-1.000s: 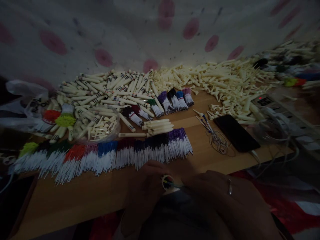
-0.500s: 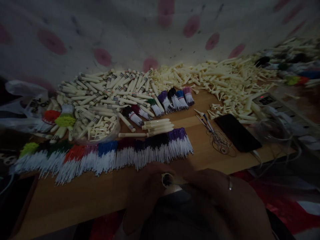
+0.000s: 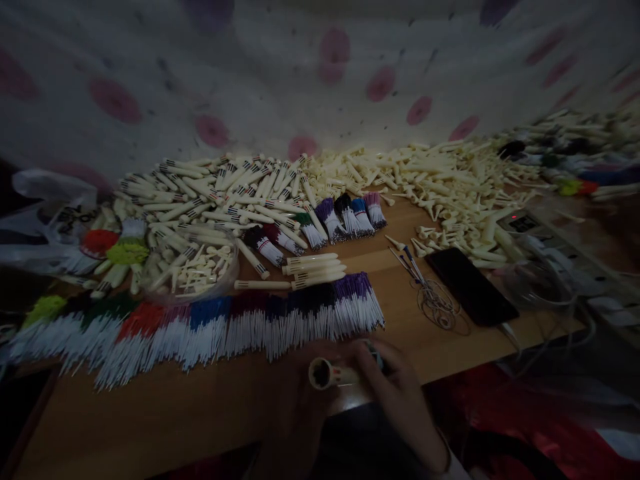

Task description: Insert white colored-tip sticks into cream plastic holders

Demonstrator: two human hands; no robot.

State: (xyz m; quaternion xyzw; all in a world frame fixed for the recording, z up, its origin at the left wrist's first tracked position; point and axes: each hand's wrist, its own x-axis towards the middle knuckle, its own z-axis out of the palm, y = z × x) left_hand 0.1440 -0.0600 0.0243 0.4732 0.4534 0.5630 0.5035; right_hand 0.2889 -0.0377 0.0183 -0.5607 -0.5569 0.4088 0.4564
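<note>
In the dim foreground, a cream pen barrel (image 3: 345,375) lies sideways in front of my body, its round open end toward the left and dark inside. My right hand (image 3: 395,387) has its fingers closed round the barrel's right part, and a small greenish patch shows by the fingertips. My left hand (image 3: 299,390) is in deep shadow, closed at the open end; its fingers are hard to make out. Just beyond the hands stretches a row of white pen refills (image 3: 255,333) with coloured tips, sorted by colour. Several cream pens (image 3: 315,267) lie behind that row.
Piled pen barrels (image 3: 210,187) and loose cream parts (image 3: 425,173) line the back. A clear tub (image 3: 233,267) of small parts stands left. Bundled refills (image 3: 345,213) lie mid-table. To the right are a tangled cord (image 3: 440,303), a phone (image 3: 473,287) and a power strip (image 3: 560,250).
My right hand has turned and now grips the barrel with its fingers showing. The barrel has swung so more of its side shows. The whole view has shifted, with the table lower in it.
</note>
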